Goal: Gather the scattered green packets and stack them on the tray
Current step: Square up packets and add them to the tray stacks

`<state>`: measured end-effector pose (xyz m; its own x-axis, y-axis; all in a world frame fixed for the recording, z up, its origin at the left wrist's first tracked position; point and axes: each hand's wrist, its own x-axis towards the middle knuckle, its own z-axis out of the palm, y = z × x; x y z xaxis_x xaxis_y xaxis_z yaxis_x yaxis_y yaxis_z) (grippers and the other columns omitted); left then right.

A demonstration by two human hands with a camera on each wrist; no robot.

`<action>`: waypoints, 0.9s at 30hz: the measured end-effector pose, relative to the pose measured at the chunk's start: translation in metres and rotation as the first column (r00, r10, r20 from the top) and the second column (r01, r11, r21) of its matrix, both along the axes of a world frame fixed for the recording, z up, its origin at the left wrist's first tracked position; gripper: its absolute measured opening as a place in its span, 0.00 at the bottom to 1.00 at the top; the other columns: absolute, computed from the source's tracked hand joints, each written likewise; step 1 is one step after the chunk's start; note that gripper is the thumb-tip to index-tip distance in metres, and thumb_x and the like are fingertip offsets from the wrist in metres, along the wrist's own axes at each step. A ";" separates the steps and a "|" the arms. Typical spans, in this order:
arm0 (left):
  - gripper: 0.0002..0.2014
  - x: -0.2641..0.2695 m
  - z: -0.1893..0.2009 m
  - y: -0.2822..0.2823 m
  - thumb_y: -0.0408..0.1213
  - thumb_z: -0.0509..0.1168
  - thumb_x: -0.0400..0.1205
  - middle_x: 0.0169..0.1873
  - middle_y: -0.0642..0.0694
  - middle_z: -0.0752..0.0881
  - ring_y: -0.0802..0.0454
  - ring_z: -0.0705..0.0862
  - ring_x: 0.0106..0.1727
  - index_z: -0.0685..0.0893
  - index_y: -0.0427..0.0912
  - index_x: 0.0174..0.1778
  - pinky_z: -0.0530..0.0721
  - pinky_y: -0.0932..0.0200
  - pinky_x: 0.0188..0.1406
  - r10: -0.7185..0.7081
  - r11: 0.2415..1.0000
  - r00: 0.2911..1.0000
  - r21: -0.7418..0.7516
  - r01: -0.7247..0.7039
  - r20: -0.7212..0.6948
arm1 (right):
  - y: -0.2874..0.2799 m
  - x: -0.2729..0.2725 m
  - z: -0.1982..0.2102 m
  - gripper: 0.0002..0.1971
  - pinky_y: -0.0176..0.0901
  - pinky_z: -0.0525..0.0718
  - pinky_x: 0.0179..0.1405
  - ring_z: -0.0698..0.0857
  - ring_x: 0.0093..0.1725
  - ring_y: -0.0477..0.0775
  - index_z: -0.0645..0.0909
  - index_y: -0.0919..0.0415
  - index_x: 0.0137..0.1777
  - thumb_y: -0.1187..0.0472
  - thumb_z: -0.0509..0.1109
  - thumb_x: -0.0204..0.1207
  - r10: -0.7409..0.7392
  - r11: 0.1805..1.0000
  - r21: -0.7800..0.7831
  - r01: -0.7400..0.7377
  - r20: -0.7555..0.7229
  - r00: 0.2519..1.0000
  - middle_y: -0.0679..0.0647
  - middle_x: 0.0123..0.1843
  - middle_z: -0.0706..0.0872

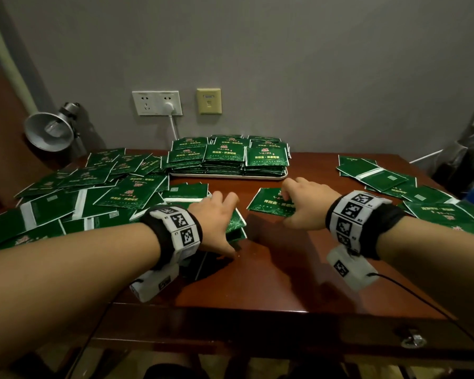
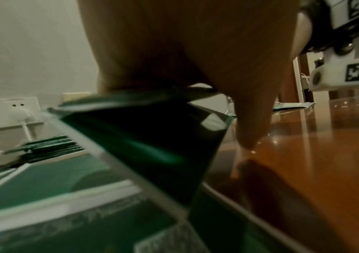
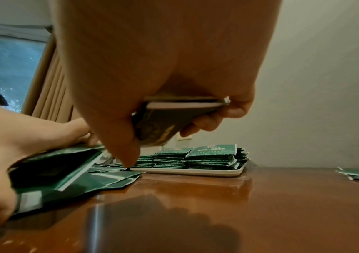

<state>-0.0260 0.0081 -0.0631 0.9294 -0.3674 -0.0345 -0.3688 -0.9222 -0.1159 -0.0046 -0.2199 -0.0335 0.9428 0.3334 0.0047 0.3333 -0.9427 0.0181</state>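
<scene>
Both forearms reach over the table (image 1: 271, 269); left hand (image 1: 216, 222) grips several green packets (image 1: 234, 222), right hand (image 1: 304, 203) pinches one packet (image 1: 271, 205). Beyond them sits the stacked tray (image 1: 227, 176).

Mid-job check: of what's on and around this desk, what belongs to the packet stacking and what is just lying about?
Belongs to the job:
- tray with stacked packets
- loose packets at left and at right
- packets held by the left hand and the right hand

Just lying about:
- desk lamp
- wall socket with plug
- yellowish wall plate
</scene>
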 end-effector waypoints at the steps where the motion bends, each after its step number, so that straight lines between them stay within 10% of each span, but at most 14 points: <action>1: 0.44 0.001 0.004 0.001 0.64 0.77 0.60 0.51 0.46 0.69 0.47 0.75 0.50 0.61 0.47 0.61 0.84 0.46 0.48 0.002 1.000 1.000 -0.006 -0.002 0.016 | -0.001 0.000 0.002 0.25 0.48 0.76 0.47 0.76 0.47 0.55 0.65 0.46 0.53 0.39 0.74 0.67 -0.014 1.000 0.019 0.014 -0.001 1.000 0.49 0.53 0.72; 13: 0.27 0.080 0.071 0.010 0.42 0.75 0.69 0.49 0.47 0.69 0.48 0.72 0.48 0.62 0.48 0.51 0.80 0.47 0.48 -0.021 0.992 0.997 -0.126 0.030 0.072 | -0.016 0.060 0.033 0.21 0.44 0.75 0.51 0.74 0.55 0.54 0.70 0.47 0.53 0.46 0.78 0.68 -0.020 0.982 0.187 0.002 0.094 0.995 0.50 0.55 0.72; 27: 0.23 0.297 0.087 -0.016 0.33 0.74 0.70 0.52 0.41 0.73 0.43 0.73 0.51 0.66 0.45 0.52 0.73 0.53 0.45 0.009 0.999 1.000 -0.044 -0.009 0.008 | 0.000 0.267 0.049 0.19 0.46 0.75 0.51 0.74 0.55 0.56 0.74 0.48 0.51 0.49 0.80 0.68 0.025 0.981 0.193 -0.037 0.062 0.998 0.51 0.54 0.73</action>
<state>0.2706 -0.0083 0.0238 0.9328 -0.3602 -0.0110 -0.3599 -0.9297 -0.0779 0.2625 -0.2200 0.0153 0.9280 0.3500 0.1273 0.3664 -0.9194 -0.1433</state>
